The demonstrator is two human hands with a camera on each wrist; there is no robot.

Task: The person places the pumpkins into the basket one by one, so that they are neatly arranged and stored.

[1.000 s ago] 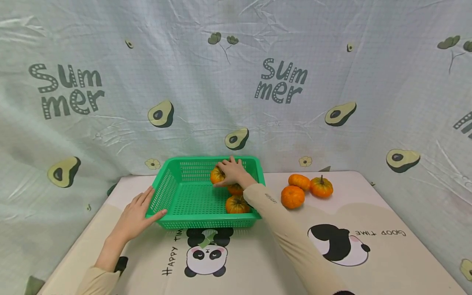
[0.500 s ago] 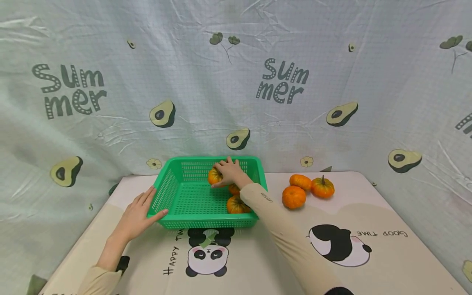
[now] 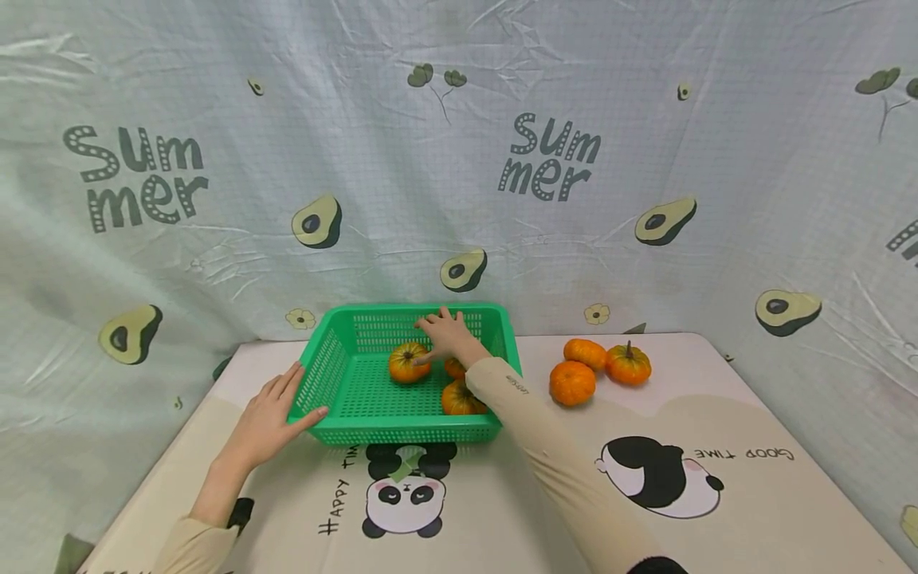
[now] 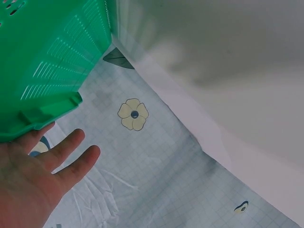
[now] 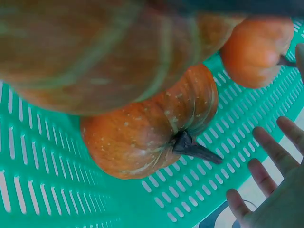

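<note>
Inside the green plastic basket [image 3: 405, 422], a small orange pumpkin [image 3: 409, 363] sits on the slotted floor near the middle. My right hand [image 3: 450, 335] is just above and right of it with fingers spread, gripping nothing. A second pumpkin [image 3: 462, 398] lies at the basket's front right, and another pumpkin [image 3: 455, 367] is partly covered by my hand. Close up in the right wrist view, a stemmed pumpkin [image 5: 156, 130] rests in the basket, apart from the straight fingers. My left hand [image 3: 267, 416] rests at the basket's left side, its fingers extended along the rim [image 4: 47, 114].
On the table right of the basket, an orange pumpkin [image 3: 572, 383], an oblong pumpkin [image 3: 584, 354] and a stemmed pumpkin [image 3: 628, 365] stand close together. A printed curtain [image 3: 402, 199] hangs behind the table. The tablecloth [image 3: 516, 510] carries panda drawings.
My right hand has let go of the pumpkin, which has gone down and slightly left onto the basket floor. The left hand and the basket stay where they were.
</note>
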